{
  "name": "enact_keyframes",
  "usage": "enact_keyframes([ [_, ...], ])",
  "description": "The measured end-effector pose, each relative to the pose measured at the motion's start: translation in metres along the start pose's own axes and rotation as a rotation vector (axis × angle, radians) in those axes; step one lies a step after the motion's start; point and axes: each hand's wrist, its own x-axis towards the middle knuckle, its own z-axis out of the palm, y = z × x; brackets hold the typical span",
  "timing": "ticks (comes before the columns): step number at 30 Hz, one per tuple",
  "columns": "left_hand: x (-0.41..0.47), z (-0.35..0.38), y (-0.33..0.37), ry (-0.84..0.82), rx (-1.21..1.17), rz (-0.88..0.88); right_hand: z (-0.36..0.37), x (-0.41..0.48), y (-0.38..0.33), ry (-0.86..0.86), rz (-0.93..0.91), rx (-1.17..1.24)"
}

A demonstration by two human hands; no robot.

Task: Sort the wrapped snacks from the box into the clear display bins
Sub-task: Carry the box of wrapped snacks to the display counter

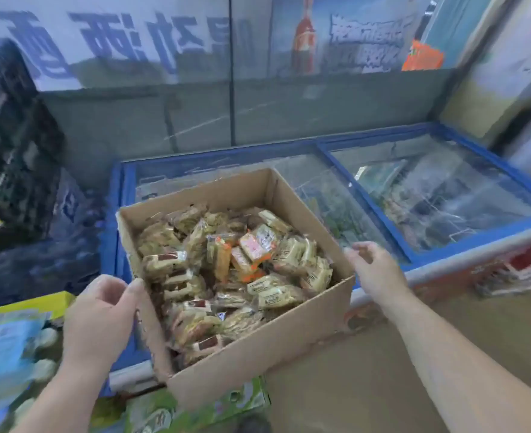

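Left hand (pixel 98 317), right hand (pixel 378 271), loosely curled
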Motion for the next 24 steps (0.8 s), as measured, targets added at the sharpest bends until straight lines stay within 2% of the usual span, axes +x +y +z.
enact_keyframes([
  [2,0.016,0.005,-0.008,-0.040,0.151,-0.104,0.016,0.026,-0.013,-0.035,0.008,-0.114],
  [3,0.021,0.011,-0.013,-0.125,0.212,-0.170,0.023,0.038,-0.019,-0.062,0.017,-0.173],
  [5,0.028,0.026,-0.016,-0.290,0.190,-0.312,0.036,0.057,-0.027,-0.114,0.042,-0.321],
  [8,0.035,0.033,-0.015,-0.359,0.140,-0.372,0.051,0.078,-0.027,-0.170,0.083,-0.570],
  [13,0.046,0.030,0.001,-0.365,0.092,-0.324,0.048,0.095,-0.023,-0.202,0.086,-0.610],
  [16,0.057,0.034,0.036,-0.415,0.061,-0.268,0.024,0.098,-0.006,-0.185,0.123,-0.558],
  [20,0.061,0.061,0.104,-0.494,0.065,-0.165,-0.038,0.092,0.036,-0.077,0.174,-0.504],
  [24,0.043,0.122,0.178,-0.575,0.027,-0.040,-0.121,0.084,0.099,0.024,0.254,-0.406],
])
